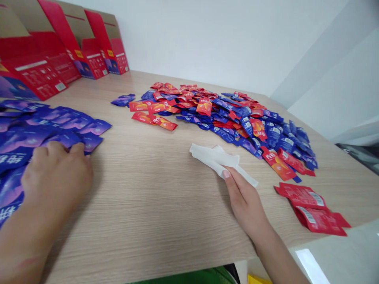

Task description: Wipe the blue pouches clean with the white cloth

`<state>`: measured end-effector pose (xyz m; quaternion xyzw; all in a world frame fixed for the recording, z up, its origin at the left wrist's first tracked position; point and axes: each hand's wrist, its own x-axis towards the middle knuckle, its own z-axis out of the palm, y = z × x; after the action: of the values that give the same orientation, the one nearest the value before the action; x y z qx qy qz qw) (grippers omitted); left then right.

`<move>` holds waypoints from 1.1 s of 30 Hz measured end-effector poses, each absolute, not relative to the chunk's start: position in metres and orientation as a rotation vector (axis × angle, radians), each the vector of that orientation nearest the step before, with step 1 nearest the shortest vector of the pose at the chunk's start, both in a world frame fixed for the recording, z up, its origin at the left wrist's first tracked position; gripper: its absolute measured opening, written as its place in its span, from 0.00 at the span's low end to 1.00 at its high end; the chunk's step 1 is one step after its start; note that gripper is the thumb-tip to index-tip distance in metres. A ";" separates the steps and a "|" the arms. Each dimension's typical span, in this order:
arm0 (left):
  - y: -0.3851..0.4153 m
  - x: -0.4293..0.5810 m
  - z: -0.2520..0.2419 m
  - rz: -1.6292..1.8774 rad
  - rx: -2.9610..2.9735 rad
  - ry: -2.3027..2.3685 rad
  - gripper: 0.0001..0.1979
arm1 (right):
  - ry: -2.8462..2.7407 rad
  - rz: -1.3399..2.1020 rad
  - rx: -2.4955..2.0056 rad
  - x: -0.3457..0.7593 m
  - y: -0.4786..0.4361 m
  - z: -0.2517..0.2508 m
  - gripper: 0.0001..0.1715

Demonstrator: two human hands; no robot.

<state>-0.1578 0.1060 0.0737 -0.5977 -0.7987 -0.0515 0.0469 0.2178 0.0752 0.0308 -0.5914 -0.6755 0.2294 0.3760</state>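
My left hand (56,173) rests knuckles-up on the edge of a spread of flat purple-blue packets (44,130) at the left of the wooden table (154,205); its fingers are curled down onto them. My right hand (244,199) lies on the table with fingers closed on a crumpled white tissue (216,157), which sticks out to the left. A big heap of small red and blue sachets (237,118) lies just beyond the tissue.
Red open cardboard display boxes (59,51) stand along the back left by the white wall. A few red packets (314,209) lie near the table's right front edge. Bare wood shows between my two hands.
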 end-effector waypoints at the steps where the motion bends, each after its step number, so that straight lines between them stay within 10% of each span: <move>1: 0.108 -0.160 0.074 -0.156 -1.777 -2.473 0.41 | -1.731 0.584 -1.511 0.218 0.075 0.031 0.27; 33: 0.121 -0.149 0.083 -0.113 -1.633 -2.657 0.34 | -1.985 0.251 -1.601 0.265 0.140 0.064 0.22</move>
<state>-0.1485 0.1209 0.0829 -0.5233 -0.8513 -0.0363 0.0107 0.2650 0.1401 0.0640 -0.5987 -0.7424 0.0940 0.2856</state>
